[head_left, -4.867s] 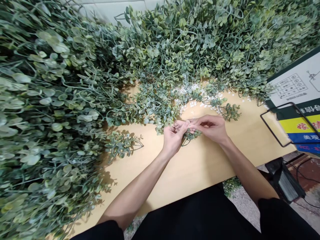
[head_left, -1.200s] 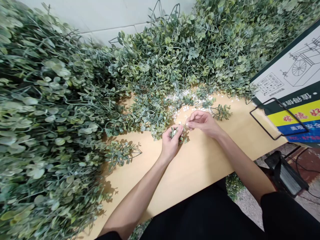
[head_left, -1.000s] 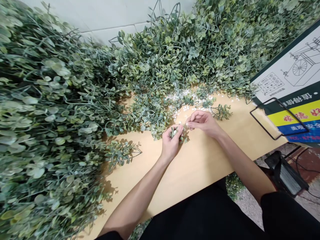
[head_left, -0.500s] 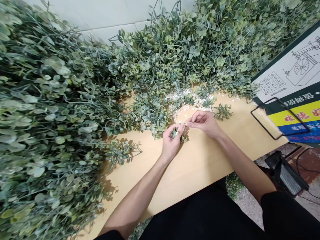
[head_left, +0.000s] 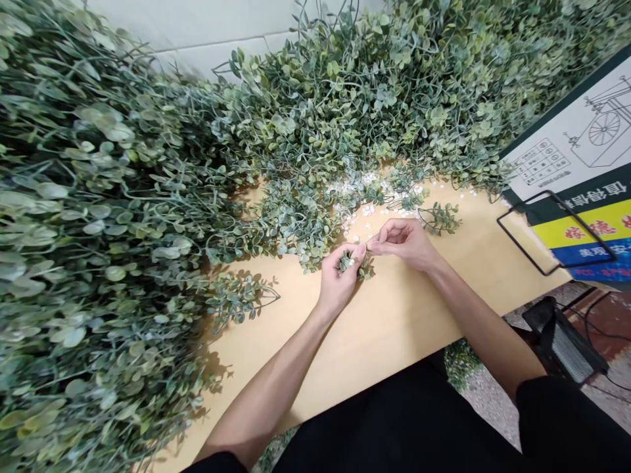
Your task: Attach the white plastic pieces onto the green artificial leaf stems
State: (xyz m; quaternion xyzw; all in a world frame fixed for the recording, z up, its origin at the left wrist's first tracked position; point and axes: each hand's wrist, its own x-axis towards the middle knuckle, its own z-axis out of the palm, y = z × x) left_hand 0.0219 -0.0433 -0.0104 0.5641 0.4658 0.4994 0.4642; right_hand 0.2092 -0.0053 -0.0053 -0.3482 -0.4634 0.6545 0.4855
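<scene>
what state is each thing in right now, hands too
Left hand: closed around a leafy sprig
Right hand: pinched shut; what it grips is too small to tell
White pieces: loose, scattered on the table
Other sprig: lying beyond the right hand
Greenery: heaped
Printed panel: slanted

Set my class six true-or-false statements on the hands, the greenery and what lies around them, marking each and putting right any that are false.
1. The left grip holds a sprig. True.
2. The white bits lie in one straight row. False: they are scattered loosely on the table.
3. The sign at the picture's right has a yellow band. True.
4. Both sleeves are white. False: they are black.
5. The right grip is nearer the sign than the left grip is. True.
6. The greenery is piled only at the picture's right. False: it also fills the left and the far side.
</scene>
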